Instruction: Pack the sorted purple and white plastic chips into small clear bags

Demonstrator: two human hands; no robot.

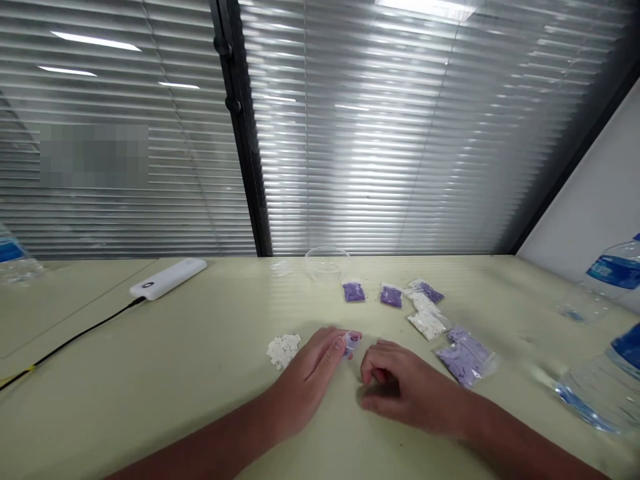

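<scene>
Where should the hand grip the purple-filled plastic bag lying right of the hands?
Best pinch the clear plastic margin on its right edge, coming from the right: the bag lies flat on the tabletop, pieces bunched toward the middle, so that thin edge is probably easiest to lift. The right hand is nearest.

Count from hands: 5 purple-filled clear plastic bags (354,291), one in left fingers (336,345), rest 12–2 o'clock; 2 white-filled clear plastic bags (427,325), 1 o'clock; 1 white flake pile (283,350), 10; 1 clear bowl (327,264), 12; 1 white power bank (167,279), 11; 3 clear plastic water bottles (613,270), 3 and 9.
</scene>
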